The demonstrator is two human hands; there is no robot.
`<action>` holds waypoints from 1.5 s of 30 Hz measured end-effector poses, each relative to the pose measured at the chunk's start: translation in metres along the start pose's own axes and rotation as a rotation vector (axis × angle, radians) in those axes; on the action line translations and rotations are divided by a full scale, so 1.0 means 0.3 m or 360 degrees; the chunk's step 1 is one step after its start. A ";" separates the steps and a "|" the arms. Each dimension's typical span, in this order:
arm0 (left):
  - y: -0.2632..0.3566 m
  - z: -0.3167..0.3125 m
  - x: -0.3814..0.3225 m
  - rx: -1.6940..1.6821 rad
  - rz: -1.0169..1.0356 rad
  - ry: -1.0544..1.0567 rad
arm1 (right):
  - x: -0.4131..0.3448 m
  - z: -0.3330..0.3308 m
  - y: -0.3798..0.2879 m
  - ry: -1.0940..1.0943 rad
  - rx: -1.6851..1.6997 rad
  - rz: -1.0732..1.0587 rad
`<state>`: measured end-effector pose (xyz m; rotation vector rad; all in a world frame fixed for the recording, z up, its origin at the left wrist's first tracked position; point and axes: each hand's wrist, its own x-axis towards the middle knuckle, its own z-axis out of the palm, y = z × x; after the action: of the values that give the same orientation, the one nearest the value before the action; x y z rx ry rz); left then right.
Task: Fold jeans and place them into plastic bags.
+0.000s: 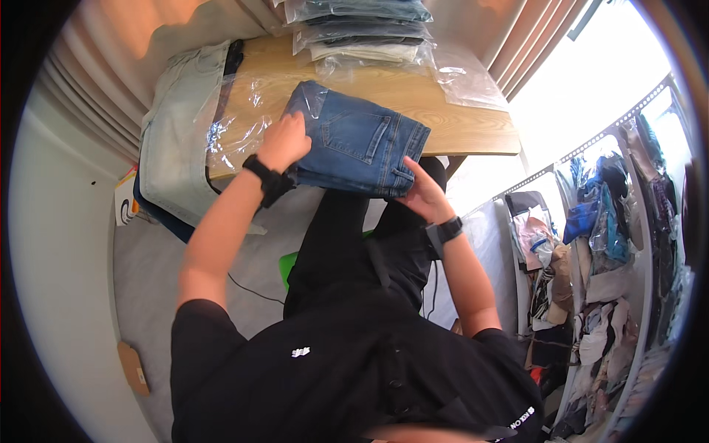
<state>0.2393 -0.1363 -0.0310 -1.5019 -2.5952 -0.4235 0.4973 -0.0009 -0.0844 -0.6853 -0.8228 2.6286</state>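
A folded pair of blue denim jeans [354, 133] lies partly on the wooden table's near edge, its back pocket facing up and its waistband to the right. A clear plastic bag [243, 127] spreads to the left and covers the jeans' left end. My left hand [285, 141] is closed at that end, gripping the bag's film over the denim; its fingertips are hidden. At the waistband corner, my right hand [425, 192] holds the jeans with the thumb on top and the other fingers beneath.
Light-wash jeans [177, 127] drape over the table's left side. Bagged folded garments [363, 33] are stacked at the back of the wooden table [471, 130], with another plastic bag [468, 80] to their right. Shelves of clothes [598, 249] stand at right; a cable [252, 290] crosses the floor.
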 end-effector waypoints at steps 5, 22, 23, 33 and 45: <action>0.024 0.043 0.222 0.0115 0.0167 -0.0049 | 0.047 0.012 -0.020 -0.0006 -0.0235 0.0108; 0.234 0.001 0.162 -0.0258 0.0723 0.0171 | -0.029 0.068 0.099 -0.0035 -0.0247 -0.0240; 0.225 -0.009 0.125 -0.0256 0.0720 0.0166 | -0.037 0.076 0.111 -0.0036 -0.0243 -0.0234; 0.055 -0.074 -0.275 0.0507 -0.0137 -0.0072 | -0.054 0.133 0.231 0.0054 0.0120 -0.0280; -0.015 -0.159 -0.383 0.0236 0.0052 -0.0042 | 0.003 0.238 0.355 -0.0128 0.0101 -0.0136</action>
<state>0.2911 -0.2480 -0.0132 -1.5076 -2.5546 -0.2038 0.4443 -0.1171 -0.0969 -0.5188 -0.7693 2.6074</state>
